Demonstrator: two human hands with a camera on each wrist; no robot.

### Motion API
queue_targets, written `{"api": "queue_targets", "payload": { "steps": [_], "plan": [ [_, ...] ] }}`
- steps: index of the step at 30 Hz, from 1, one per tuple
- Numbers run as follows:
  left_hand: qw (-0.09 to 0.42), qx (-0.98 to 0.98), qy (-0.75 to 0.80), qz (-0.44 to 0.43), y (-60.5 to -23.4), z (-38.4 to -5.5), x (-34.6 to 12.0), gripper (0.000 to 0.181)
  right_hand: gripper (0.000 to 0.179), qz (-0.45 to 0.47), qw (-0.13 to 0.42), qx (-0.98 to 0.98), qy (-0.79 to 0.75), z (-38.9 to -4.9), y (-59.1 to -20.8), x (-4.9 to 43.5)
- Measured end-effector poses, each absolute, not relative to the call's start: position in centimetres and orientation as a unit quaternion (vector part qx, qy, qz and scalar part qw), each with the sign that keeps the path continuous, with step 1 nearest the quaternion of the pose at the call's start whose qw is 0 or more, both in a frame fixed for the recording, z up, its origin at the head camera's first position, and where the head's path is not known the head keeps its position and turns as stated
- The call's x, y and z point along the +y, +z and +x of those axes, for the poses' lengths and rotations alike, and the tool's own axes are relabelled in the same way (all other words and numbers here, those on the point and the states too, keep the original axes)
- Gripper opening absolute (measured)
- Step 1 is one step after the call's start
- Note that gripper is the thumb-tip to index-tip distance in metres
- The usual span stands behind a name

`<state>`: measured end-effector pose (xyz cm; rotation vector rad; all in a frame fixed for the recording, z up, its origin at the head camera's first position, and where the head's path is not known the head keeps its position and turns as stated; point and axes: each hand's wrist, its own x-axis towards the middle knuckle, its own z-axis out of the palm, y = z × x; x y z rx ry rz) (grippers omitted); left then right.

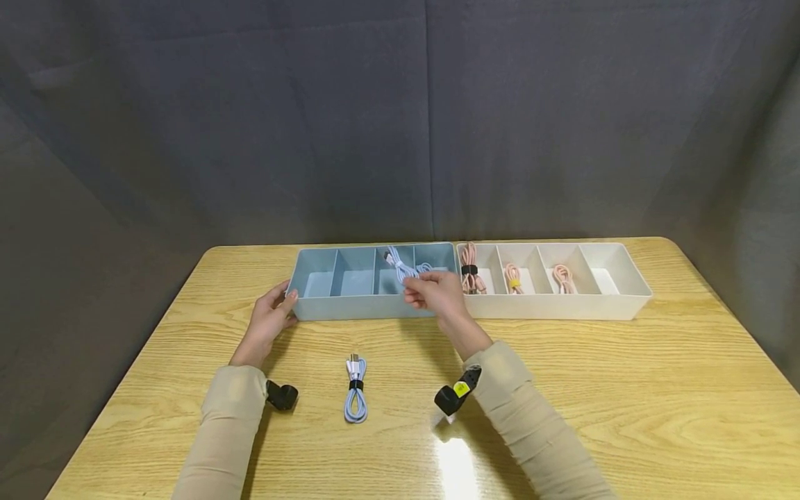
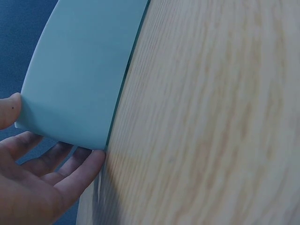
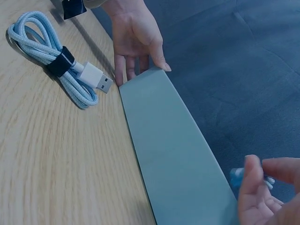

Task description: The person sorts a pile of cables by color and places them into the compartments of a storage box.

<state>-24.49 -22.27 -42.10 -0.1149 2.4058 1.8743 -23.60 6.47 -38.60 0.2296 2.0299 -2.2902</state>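
My left hand [image 1: 270,319] holds the left end of the long blue divided box [image 1: 350,307]. In the left wrist view its thumb is at the rim, and the fingers [image 2: 79,176] lie against the end wall. My right hand [image 1: 437,295] pinches a coiled light-blue cable [image 1: 398,262] between thumb and fingers, over the third compartment from the left. The cable's plug end points up and left. Another light-blue cable [image 1: 424,267] lies in the rightmost blue compartment, partly hidden by the right hand. On the table in front, a blue USB cable [image 1: 355,406] is bundled with a black strap.
A white divided box [image 1: 550,307] stands end to end with the blue one, on its right. Pink coiled cables [image 1: 469,260] lie in its three left compartments. Both boxes stand near the back edge of the wooden table [image 1: 625,389], before a dark curtain [image 1: 312,125].
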Motion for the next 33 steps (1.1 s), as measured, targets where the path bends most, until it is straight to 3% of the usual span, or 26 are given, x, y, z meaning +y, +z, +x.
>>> {"api": "queue_targets", "payload": {
  "steps": [8,25,33],
  "plan": [
    [0.047,0.789,0.612,-0.039,-42.1,-24.5,-22.3,0.053,0.040,0.069,0.045,0.650,-0.756,-23.6,-39.3,6.4],
    [0.048,0.792,0.608,-0.031,-42.0,-24.4,-22.2,0.052,0.026,0.006,0.065,0.709,-0.702,-22.8,-39.6,6.5],
    [0.049,0.791,0.609,-0.032,-41.9,-24.3,-22.2,0.053,0.030,-0.081,0.114,0.748,-0.649,-22.5,-40.1,6.3]
  ]
}}
